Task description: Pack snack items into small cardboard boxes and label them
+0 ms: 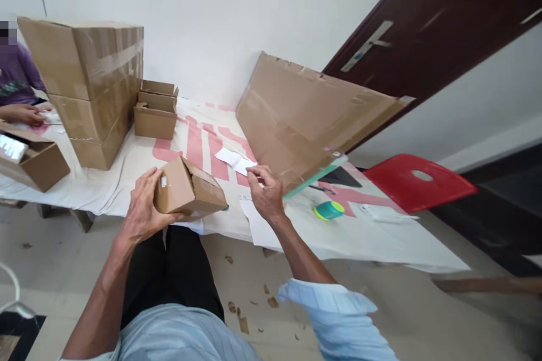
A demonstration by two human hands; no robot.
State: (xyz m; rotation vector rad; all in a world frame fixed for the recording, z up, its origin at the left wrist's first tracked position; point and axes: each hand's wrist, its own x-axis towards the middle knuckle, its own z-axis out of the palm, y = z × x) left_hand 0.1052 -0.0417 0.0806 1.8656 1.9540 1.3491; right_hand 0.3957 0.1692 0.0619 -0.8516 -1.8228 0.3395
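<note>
My left hand point(146, 203) is wrapped round the left end of a small cardboard box point(171, 186), which is tilted above the table's front edge. A small white label sits on the box's near face. To the right, my right hand point(266, 189) has its thumb and forefinger pinched together. Their tips are at the right end of a white paper slip point(232, 159); whether they grip it or something small, I cannot make out. Below that hand a white paper sheet point(258, 223) overhangs the table edge.
Tall stacked cartons point(101, 90) and small open boxes point(156, 115) stand at left. A large cardboard sheet point(305, 118) leans at the back. A green-yellow tape roll point(329, 210) and a red chair point(417, 183) are at right. Another person's hand point(27, 114) works far left.
</note>
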